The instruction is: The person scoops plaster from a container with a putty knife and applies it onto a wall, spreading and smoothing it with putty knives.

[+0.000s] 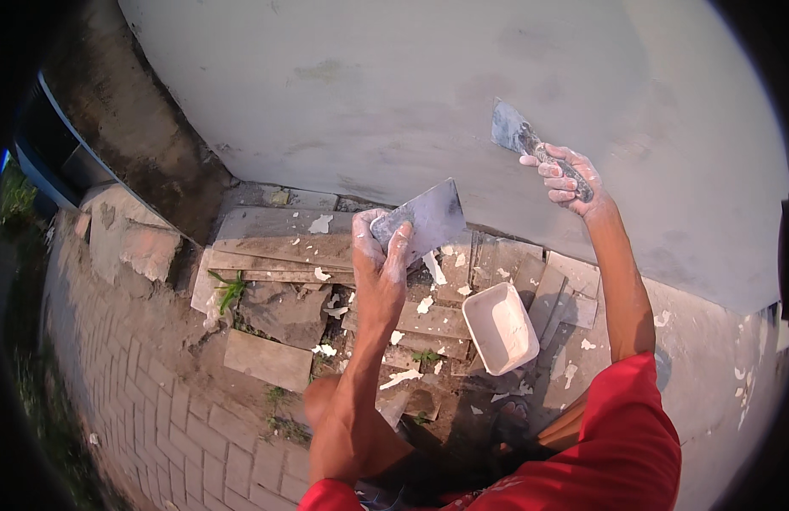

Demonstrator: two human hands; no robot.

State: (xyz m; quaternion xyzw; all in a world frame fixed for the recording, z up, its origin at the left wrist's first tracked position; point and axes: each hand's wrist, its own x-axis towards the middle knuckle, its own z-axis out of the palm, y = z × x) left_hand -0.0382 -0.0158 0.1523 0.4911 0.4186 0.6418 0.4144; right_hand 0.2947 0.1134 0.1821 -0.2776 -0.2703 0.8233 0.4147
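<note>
My left hand (381, 247), dusted with white, grips a flat metal plastering blade (433, 217) with the thumb pressed on its face. Over to the right and higher up, my right hand (573, 179) is wrapped round the handle of a putty knife (513, 128). Its blade is smeared with grey-white filler and points up and left, close to the wall; whether it touches, I cannot tell. White paste coats the fingers of both hands. Ahead of them stands a pale grey wall (394, 94) with faint brownish patches.
A white rectangular tub (501, 328) with whitish residue rests below my hands. Around it lie wooden planks (284, 247), broken slabs (266, 353) and white flakes (400, 379). Brick paving (198, 443) spreads at the lower left. A stained wall section (126, 111) stands at the upper left.
</note>
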